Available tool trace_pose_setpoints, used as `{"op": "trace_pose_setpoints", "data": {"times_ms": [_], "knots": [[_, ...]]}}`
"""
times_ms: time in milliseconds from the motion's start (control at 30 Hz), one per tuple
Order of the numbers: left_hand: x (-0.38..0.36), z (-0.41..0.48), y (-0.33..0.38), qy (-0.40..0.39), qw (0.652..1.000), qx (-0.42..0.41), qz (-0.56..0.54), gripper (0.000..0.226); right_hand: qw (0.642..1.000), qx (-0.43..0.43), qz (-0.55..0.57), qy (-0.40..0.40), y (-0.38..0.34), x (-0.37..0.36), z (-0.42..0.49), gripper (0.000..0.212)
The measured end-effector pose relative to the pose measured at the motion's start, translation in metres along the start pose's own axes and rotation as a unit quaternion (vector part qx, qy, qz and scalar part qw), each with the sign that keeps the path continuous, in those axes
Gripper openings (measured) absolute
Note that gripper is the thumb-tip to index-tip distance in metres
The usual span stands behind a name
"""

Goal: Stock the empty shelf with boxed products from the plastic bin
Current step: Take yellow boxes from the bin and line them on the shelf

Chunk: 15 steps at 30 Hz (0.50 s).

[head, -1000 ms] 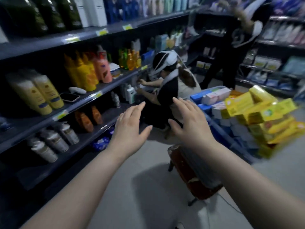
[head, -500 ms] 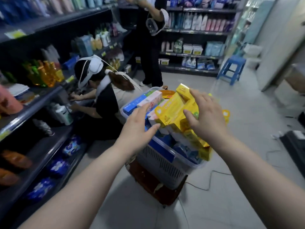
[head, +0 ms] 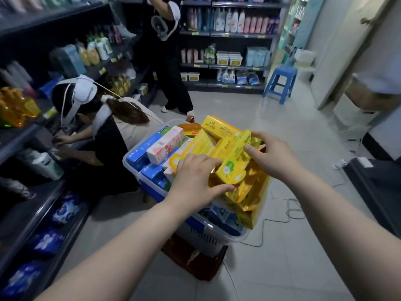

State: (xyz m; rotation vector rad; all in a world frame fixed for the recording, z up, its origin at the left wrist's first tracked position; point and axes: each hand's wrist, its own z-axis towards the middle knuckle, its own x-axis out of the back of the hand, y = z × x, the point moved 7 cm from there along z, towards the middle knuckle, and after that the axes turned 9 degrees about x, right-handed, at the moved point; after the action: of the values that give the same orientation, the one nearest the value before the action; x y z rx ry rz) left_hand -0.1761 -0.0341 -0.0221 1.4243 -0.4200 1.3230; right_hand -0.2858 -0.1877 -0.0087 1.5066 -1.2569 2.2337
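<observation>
A long run of dark shelves [head: 19, 137] is seen along the left side, stocked with bottles and, lower down, blue packets. A second set of shelves [head: 236, 35] with bottles and tubs is seen against the far wall. The pale tiled floor [head: 282, 257] is crossed by a thin cable [head: 290, 213] to the right of the bin. A person in black [head: 171, 68] is seen standing by the far shelves, and a crouching person [head: 108, 148] with a white headset is seen reaching into the left shelves, just beside the bin. A blue stool [head: 280, 83] is placed well apart from them, near the far shelves.

The plastic bin [head: 130, 156] is set in the middle of the aisle on a brown stand [head: 195, 263] and is heaped above its rim with boxes. Blue boxes [head: 141, 148] are packed along its left side, with a pink and white box [head: 165, 146] laid on them. Yellow boxes [head: 219, 128] are piled on the right side.

One yellow box [head: 230, 170], printed with a pale apple, is held tilted at the top of the pile. The grip of the left hand [head: 195, 181] is closed on its near end, fingers over the top and thumb beneath. The grip of the right hand [head: 271, 153] is closed on its far end.
</observation>
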Motion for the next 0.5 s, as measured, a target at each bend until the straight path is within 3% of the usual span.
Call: {"op": "trace_pose_setpoints", "data": {"times_ms": [200,367,433,500], "knots": [[0.001,0.001,0.005,0.008,1.0,-0.027,0.009,0.066,0.991,-0.047,0.102,0.079,-0.002,0.01,-0.001,0.033],[0.027,0.012,0.0,-0.029,0.987,0.06,-0.148,0.068,0.981,-0.003,0.161,0.11,-0.022,0.028,0.008,0.054],[0.034,0.021,-0.004,-0.085,0.955,0.128,-0.254,0.072,0.974,0.059,0.201,0.091,-0.044,0.033,0.012,0.055],[0.031,0.023,-0.004,-0.184,0.875,0.18,-0.409,0.069,0.966,0.106,0.226,0.074,-0.062,0.034,0.014,0.056]]}}
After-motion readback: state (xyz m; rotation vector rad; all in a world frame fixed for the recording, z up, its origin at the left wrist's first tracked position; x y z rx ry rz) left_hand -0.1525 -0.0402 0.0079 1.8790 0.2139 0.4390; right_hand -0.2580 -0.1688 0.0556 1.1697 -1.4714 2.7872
